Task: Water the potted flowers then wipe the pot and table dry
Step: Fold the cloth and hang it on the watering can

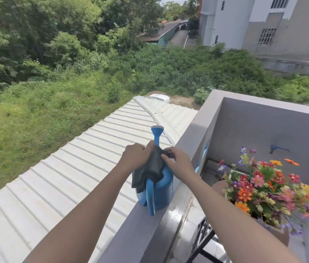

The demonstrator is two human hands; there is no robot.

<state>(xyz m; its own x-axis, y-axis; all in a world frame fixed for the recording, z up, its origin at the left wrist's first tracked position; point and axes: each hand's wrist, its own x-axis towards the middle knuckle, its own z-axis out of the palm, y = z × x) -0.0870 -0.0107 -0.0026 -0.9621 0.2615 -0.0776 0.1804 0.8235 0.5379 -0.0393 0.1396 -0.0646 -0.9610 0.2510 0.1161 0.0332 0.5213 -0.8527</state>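
Both forearms stretched forward from the bottom edge. Blue watering can (159, 190) standing on the grey parapet ledge (131, 234), dark cloth (150, 170) draped over its top. Left hand (136, 154) closed on the cloth's far edge; right hand (178, 161) pinching its near corner. Potted flowers (267, 188) right, below. No legible writing.

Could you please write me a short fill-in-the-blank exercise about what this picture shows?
1. The blue watering can stands on top of the balcony ____.
2. Both the left hand and the right hand are touching a dark ____.
3. The potted flowers are on the person's ____ side.
4. The can's spout points ____ from the person.

Missing words: wall; cloth; right; away
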